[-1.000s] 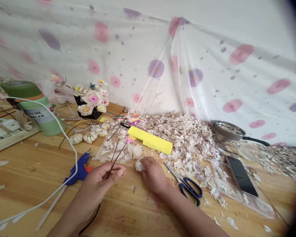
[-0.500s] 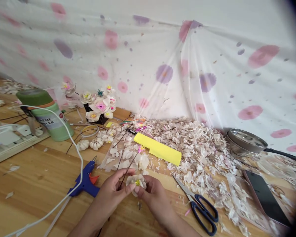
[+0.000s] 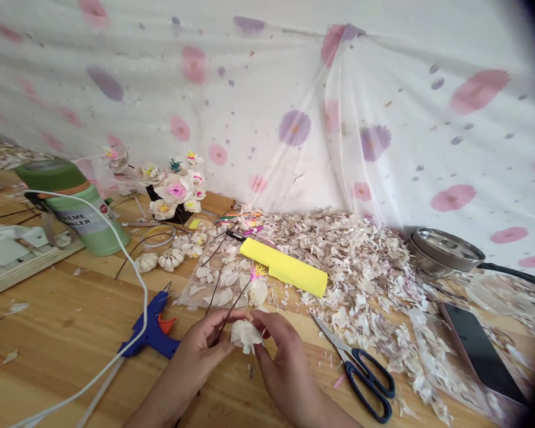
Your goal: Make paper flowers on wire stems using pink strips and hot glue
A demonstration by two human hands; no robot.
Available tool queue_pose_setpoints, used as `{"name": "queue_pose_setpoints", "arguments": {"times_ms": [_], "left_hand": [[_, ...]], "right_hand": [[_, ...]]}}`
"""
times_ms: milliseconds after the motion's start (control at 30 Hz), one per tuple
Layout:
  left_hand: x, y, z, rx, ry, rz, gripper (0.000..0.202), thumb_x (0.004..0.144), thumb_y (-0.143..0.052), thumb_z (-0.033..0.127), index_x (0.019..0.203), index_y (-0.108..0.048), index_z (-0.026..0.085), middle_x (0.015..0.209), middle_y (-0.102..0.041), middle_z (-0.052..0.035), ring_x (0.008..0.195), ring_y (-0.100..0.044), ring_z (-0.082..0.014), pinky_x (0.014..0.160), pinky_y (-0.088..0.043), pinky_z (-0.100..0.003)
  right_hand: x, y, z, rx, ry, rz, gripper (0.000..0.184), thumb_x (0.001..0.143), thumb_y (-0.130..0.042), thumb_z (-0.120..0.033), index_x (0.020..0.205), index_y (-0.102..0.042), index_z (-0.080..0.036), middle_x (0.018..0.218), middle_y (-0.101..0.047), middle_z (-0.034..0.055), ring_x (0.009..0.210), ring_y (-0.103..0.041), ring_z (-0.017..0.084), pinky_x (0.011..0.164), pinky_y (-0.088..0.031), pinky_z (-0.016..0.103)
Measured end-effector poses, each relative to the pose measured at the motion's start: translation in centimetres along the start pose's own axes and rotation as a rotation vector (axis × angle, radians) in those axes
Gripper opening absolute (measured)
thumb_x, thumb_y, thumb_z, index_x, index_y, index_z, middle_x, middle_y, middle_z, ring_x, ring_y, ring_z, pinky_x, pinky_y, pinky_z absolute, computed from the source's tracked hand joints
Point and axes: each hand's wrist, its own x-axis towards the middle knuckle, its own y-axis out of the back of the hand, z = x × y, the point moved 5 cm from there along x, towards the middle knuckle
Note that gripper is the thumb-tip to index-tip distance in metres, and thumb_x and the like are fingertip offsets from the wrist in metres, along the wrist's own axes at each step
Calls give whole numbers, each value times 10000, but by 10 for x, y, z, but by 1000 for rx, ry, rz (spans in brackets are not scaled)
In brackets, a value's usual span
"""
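Observation:
A white handmade petal flower (image 3: 246,335) is between my two hands, its outer petals showing and its centre hidden. My left hand (image 3: 205,340) is closed at the flower's left side, and dark thin stems (image 3: 228,314) run up through its fingers. One stem ends in a pink and yellow stamen tuft (image 3: 258,272). The thumb and curled fingers of my right hand (image 3: 283,351) pinch the flower's right edge. Loose white petals (image 3: 223,296) lie on a clear sheet just beyond. To the left rests a blue glue gun (image 3: 149,336) with an orange trigger.
Blue-handled scissors (image 3: 365,380) and a phone (image 3: 481,353) lie to the right. Beyond are a yellow paper roll (image 3: 289,270), a large petal heap (image 3: 361,267) and a metal pan (image 3: 448,252). A green tumbler (image 3: 89,214), white cable (image 3: 145,297) and finished flowers (image 3: 176,189) stand left.
The flower has turned over, so its yellow centre no longer faces me. My right fingers have shifted from its front, with the thumb now lower at its right edge. The view moved slightly.

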Motion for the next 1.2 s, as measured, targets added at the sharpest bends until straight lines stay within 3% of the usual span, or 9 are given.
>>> {"name": "queue_pose_setpoints", "arguments": {"times_ms": [200, 267, 400, 533, 800, 933, 1067, 1200], "left_hand": [[2, 5, -8, 22, 2, 21, 330, 699, -738, 371, 980, -697, 201, 919, -712, -61, 747, -620, -196, 675, -472, -256], [2, 8, -10, 17, 5, 56, 329, 686, -752, 373, 962, -702, 203, 904, -711, -57, 741, -618, -194, 667, -470, -252], [0, 11, -10, 9, 18, 114, 331, 650, -780, 361, 935, -709, 208, 883, -705, -46, 799, -616, -206, 708, -475, -255], [0, 7, -7, 57, 38, 88, 328, 661, -760, 385, 927, -710, 200, 849, -698, -48, 728, -596, -196, 673, -468, -263], [0, 5, -4, 168, 28, 58, 322, 673, -713, 417, 903, -704, 193, 732, -659, -30, 695, -579, -204, 628, -435, -262], [-4, 1, 1, 223, 46, 20, 316, 680, -684, 325, 967, -687, 195, 874, -687, -58, 799, -596, -232, 717, -443, -296], [-13, 1, 12, 56, 32, 44, 402, 682, -650, 296, 1077, -640, 224, 1072, -669, -56, 1023, -571, -253, 831, -435, -302], [-16, 5, 21, 140, 14, 104, 416, 692, -685, 396, 1053, -632, 196, 1020, -683, -80, 939, -587, -257, 729, -442, -308]], "right_hand": [[-8, 9, -12, 12, 183, 38, 607, 679, -528, -24, 1245, -443, -224, 1038, -587, 44, 936, -541, 188, 843, -447, 298], [-10, 13, -16, 3, 231, 35, 593, 695, -545, -56, 1253, -422, -214, 1101, -564, 59, 1016, -526, 203, 900, -428, 316], [-9, 18, -15, -4, 225, 75, 376, 800, -576, -163, 1163, -497, -217, 1085, -575, 58, 1029, -526, 205, 902, -418, 318], [-6, 19, -12, 42, 206, 93, 171, 863, -559, -203, 1031, -591, -217, 955, -604, 43, 922, -557, 185, 823, -440, 300], [-4, 16, -11, -35, 183, 132, 164, 863, -499, -126, 934, -621, -209, 834, -638, 33, 803, -575, 172, 717, -433, 280], [1, 11, -9, -99, 142, 80, 158, 877, -493, -148, 846, -639, -201, 777, -640, 37, 764, -570, 174, 679, -415, 270], [5, 6, -11, -200, 137, 38, 186, 888, -478, -153, 799, -638, -187, 732, -630, 47, 729, -561, 179, 651, -391, 268], [8, -4, -21, -298, 209, -24, 182, 884, -466, -141, 813, -627, -185, 710, -620, 43, 697, -548, 174, 632, -364, 262]]}}
